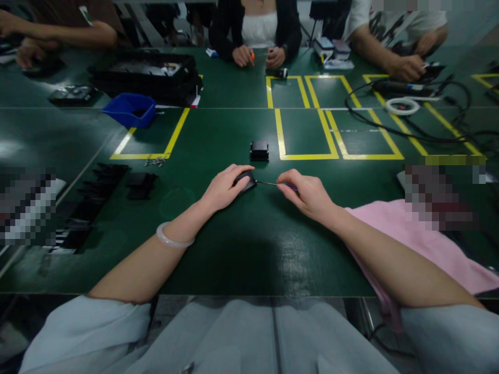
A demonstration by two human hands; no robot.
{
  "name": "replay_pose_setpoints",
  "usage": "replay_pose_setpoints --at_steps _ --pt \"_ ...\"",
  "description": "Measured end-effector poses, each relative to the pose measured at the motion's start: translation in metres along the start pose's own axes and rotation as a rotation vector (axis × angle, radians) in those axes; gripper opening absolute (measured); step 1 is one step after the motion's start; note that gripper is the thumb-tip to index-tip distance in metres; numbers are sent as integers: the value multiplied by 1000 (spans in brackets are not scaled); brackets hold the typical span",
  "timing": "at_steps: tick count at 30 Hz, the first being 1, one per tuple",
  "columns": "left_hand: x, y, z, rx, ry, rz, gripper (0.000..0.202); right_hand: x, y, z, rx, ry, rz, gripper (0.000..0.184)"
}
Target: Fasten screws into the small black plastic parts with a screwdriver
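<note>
On the green table my left hand (230, 186) is closed around a small black plastic part (248, 181), holding it against the surface. From the right, my right hand (306, 192) grips a screwdriver (267, 183); its handle is mostly hidden in the fingers. The thin metal shaft runs left, and its tip meets the right side of the black part. Just beyond my hands stands a similar black block (259, 150) with shiny bits at its sides. Left of my left hand lie more black parts (140, 185) and a small pile of screws (156, 160).
A blue bin (130, 110) and a black tray (148, 72) are at the far left. Black strips (93, 202) lie at left. A pink cloth (409, 234) sits under my right forearm. Cables (409, 124) lie at far right; several people work opposite.
</note>
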State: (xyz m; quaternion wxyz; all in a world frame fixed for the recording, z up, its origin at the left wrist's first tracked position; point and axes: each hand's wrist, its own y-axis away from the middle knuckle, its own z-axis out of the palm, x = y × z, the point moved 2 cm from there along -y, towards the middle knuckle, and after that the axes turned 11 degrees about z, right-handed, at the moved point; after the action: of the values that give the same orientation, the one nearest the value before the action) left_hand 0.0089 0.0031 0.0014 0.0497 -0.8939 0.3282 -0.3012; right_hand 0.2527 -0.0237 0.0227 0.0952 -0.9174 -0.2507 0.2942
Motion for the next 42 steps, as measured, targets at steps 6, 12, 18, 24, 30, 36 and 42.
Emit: replay_pose_setpoints --at_steps 6,12,18,24,30,36,42 --pt "0 0 0 -1 0 6 47 -4 2 -1 47 -19 -50 20" --pt "0 0 0 0 2 4 47 -2 0 -1 2 8 -6 23" --pt "-2 0 0 -2 -4 14 47 -3 1 0 48 0 -41 20" --pt "0 0 0 -6 -13 13 47 -2 1 1 52 -34 -27 21" --pt "1 0 0 -6 -8 16 46 -3 1 0 64 -17 -16 19" --pt "0 1 0 -5 -9 19 47 -5 2 -1 89 -25 -59 19" --pt "3 1 -1 -15 -14 10 47 -3 2 -1 53 -16 -23 22"
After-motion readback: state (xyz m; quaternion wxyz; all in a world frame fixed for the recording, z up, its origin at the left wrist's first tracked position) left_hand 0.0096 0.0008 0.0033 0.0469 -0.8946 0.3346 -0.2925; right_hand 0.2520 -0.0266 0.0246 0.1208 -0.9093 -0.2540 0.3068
